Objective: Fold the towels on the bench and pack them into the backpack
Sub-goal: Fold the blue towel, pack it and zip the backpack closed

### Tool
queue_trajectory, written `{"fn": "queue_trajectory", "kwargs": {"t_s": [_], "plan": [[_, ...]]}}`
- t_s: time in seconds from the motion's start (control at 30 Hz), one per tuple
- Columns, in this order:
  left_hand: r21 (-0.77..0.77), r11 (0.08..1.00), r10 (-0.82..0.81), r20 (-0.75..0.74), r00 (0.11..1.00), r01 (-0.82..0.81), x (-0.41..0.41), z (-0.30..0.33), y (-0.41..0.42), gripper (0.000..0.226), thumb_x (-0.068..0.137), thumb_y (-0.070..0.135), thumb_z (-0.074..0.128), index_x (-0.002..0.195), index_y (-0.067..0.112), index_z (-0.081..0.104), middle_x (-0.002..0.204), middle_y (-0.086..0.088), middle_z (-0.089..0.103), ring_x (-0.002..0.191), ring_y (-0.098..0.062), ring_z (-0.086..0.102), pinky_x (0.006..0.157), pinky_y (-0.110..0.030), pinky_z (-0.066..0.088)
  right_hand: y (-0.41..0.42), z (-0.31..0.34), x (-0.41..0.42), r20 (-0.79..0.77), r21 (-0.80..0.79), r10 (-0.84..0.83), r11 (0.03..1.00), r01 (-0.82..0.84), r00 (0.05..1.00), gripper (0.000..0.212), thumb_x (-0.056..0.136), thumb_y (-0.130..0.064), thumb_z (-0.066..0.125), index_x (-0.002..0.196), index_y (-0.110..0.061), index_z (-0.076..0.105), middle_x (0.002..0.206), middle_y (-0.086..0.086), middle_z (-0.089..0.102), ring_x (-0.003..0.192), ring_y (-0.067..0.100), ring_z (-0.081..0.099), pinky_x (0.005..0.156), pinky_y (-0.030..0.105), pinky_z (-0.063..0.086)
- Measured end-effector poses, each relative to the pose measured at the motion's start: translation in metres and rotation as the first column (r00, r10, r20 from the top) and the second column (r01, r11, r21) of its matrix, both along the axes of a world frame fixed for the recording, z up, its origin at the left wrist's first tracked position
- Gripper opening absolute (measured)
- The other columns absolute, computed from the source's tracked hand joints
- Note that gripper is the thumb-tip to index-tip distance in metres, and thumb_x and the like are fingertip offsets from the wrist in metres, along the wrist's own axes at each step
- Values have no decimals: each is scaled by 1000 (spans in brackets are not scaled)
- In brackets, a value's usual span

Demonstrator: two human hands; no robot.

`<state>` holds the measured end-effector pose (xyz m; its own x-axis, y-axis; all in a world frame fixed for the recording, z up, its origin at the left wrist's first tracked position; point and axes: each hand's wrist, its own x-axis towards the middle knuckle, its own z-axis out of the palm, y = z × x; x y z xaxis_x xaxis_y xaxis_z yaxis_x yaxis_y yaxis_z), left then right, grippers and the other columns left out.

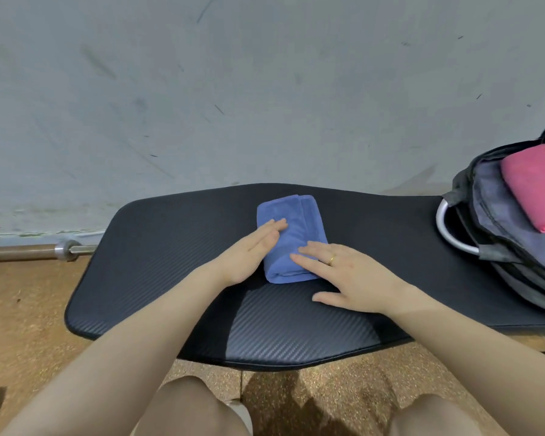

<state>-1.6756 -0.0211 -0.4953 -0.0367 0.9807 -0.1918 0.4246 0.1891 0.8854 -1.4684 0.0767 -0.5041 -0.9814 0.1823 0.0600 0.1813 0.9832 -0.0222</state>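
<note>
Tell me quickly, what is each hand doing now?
Left hand: open, straight fingers pressing the blue towel.
Right hand: open, fingers flat on the same towel.

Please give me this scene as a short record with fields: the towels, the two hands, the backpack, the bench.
blue towel: folded, lying on the bench
left hand: open, flat fingers on the blue towel's left side
right hand: open, fingers resting on its near right part
pink towel: folded, inside the backpack
backpack: unzipped, on the right end of the bench
bench: black padded top
</note>
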Motion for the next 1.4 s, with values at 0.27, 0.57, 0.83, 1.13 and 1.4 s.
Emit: {"fn": "queue_trajectory", "kwargs": {"t_s": [0.27,0.57,0.83,1.13,1.4], "plan": [[-88,994,-64,-36,997,61,2,6,5,49,98,40,25,145,25,20,152,19,7,140,3,0,114,-24,3,2,4,-10,-19,-253,-180,953,169,983,52,89,-31,58,136,-18,42,141,-3,45,126,17,46,95,32,44],[204,979,14,-21,1000,-10,57,58,-20,23,83,37,41,100,34,26,130,6,43,103,8,44,80,-7,35,-5,59,33,-234,-716,-621,631,299,748,23,93,-13,46,113,-21,52,98,-7,58,88,10,53,73,13,40],[374,828,-245,-430,869,418,154,93,6,57,75,58,50,128,56,30,130,18,21,116,4,34,92,-2,32,11,109,126,-237,-958,-783,286,-7,574,18,94,-10,49,96,-20,64,93,1,67,85,8,62,77,23,50],[315,922,-214,-65,975,224,229,99,62,57,81,21,69,117,56,42,119,23,39,108,17,41,85,-3,36,29,114,202,-171,-906,-942,265,329,288,33,91,-30,54,122,-20,50,108,-3,59,100,13,55,86,26,43],[351,931,53,138,989,-99,267,102,104,62,80,21,69,132,40,41,126,10,43,112,-3,47,93,-20,38,88,115,257,-367,85,-830,420,904,420,57,82,-30,63,132,-9,48,146,20,36,136,38,30,112,54,15]]}}
